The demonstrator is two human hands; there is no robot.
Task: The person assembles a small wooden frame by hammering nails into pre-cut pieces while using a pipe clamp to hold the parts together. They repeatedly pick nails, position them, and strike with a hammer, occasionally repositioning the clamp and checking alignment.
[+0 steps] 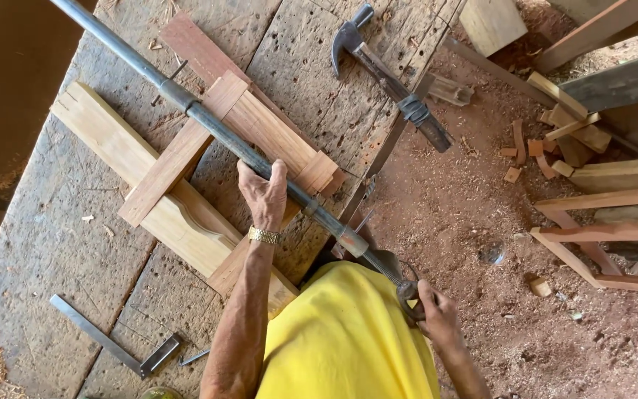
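Hands work a long pipe clamp (260,164) lying diagonally across reddish boards (260,125) on the desk (53,244); left hand (263,193) wraps the bar at centre, right hand (437,314) closes on the crank handle (410,295) at five o'clock. Turning slowly, bar held square, seems wise; hammer (385,77) rests at one o'clock.

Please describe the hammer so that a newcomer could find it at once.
Start at the grey plank workbench and look to its far right edge. There lies the hammer, clear of both hands; unlike the long pipe clamp, it has a curved claw head and tape-wrapped handle.

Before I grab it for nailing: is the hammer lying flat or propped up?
Lying flat: the hammer rests lengthwise on the workbench, untouched.
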